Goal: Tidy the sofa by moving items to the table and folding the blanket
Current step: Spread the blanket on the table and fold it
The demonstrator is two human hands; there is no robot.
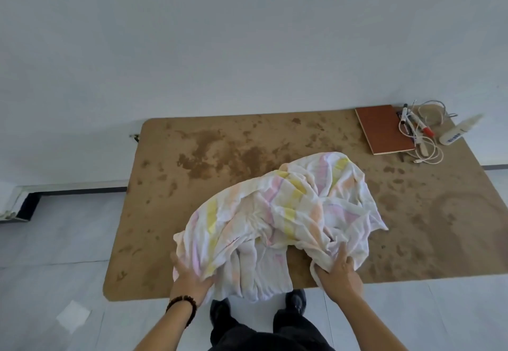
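A white blanket (286, 213) with pastel pink, yellow and orange checks lies crumpled on the brown stained table (220, 152), part of it hanging over the near edge. My left hand (189, 279) grips the blanket's near left edge, fingers tucked under the cloth. My right hand (341, 273) grips a bunch of the fabric at the near right, thumb on top. A beaded bracelet sits on my left wrist.
At the table's far right lie a reddish-brown notebook (384, 129), markers (417, 123), a white cable (428, 150) and a white remote-like object (459, 130). A white wall stands behind the table. A paper scrap (73, 315) lies on the pale floor at the left.
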